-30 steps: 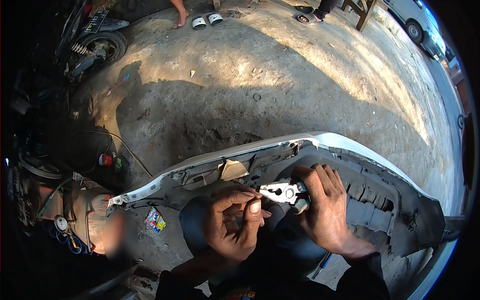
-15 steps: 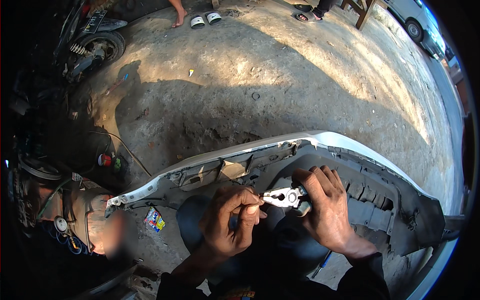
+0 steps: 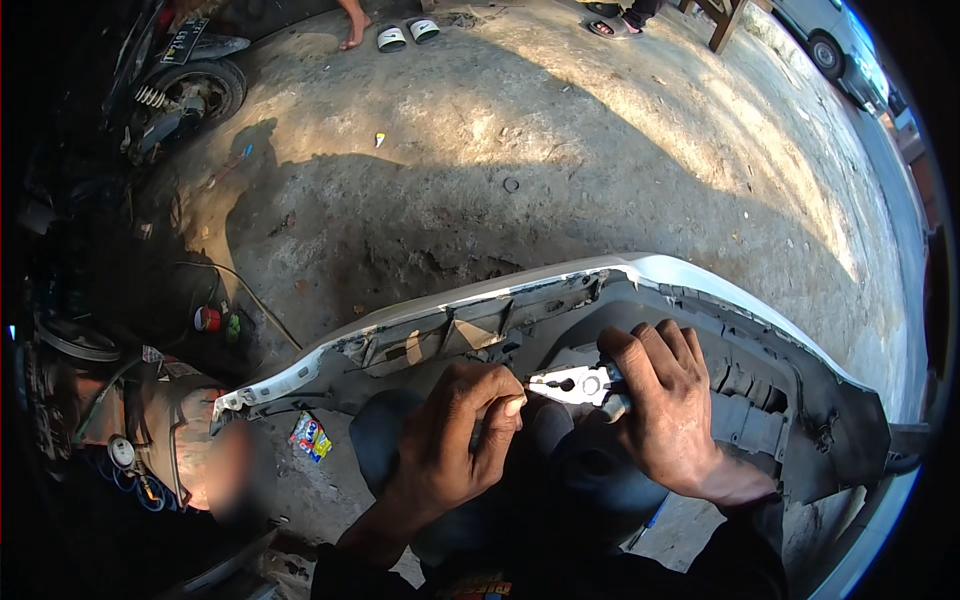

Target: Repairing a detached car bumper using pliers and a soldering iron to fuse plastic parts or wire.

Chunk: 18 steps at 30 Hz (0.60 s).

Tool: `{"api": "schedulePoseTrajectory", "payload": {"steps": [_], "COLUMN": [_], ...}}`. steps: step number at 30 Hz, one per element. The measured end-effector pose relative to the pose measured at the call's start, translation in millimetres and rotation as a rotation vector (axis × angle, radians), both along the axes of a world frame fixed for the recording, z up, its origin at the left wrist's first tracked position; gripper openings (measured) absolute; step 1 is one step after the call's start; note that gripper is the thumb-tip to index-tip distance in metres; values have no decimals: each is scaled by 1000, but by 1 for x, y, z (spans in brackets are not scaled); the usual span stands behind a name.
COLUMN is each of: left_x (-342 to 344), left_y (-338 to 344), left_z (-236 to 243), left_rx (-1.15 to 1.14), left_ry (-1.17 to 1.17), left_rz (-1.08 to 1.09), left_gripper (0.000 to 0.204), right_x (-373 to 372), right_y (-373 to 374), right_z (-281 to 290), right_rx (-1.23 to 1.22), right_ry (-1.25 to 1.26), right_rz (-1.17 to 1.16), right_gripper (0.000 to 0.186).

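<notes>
In my right hand (image 3: 668, 410) is a pair of combination pliers (image 3: 578, 386), my fingers wrapped round its handles. Its bare metal jaws point left, their tips right by the fingertips of my left hand (image 3: 462, 430). The thumb and forefinger of that left hand are pinched together; whatever sits between them is too small to make out. Both hands are above my knees, inside the curve of a white car bumper (image 3: 660, 270). Its dark, ribbed inner side faces me.
A red air compressor tank (image 3: 190, 440) with a gauge stands at the left. On the ground beside it lies a colourful packet (image 3: 310, 437). Farther off are a motorcycle wheel (image 3: 200, 95), white slides (image 3: 407, 36), another person's bare foot (image 3: 355, 30) and a parked vehicle (image 3: 835, 45).
My right hand and the pliers have shifted slightly right and up. My left hand's fingers have drawn in closer together, with the jaws still at their tips.
</notes>
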State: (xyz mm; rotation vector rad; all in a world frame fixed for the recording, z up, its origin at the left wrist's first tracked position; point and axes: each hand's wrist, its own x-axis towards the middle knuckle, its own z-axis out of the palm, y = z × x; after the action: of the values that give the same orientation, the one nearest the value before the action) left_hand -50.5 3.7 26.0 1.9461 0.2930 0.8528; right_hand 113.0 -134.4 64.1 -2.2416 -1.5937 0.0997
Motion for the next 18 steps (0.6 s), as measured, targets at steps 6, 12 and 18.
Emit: {"api": "schedulePoseTrajectory", "payload": {"steps": [6, 12, 18], "left_x": [14, 38, 75], "left_y": [6, 19, 38], "left_z": [21, 59, 56], "left_rx": [67, 377, 688], "left_ry": [208, 278, 415], "left_rz": [-21, -44, -58], "left_gripper": [27, 32, 34], "right_x": [27, 80, 113], "right_y": [-6, -20, -9], "right_z": [-11, -40, -59], "right_rx": [7, 124, 54], "right_ry": [-85, -190, -225], "right_rz": [-34, -128, -35], "right_gripper": [62, 53, 55]}}
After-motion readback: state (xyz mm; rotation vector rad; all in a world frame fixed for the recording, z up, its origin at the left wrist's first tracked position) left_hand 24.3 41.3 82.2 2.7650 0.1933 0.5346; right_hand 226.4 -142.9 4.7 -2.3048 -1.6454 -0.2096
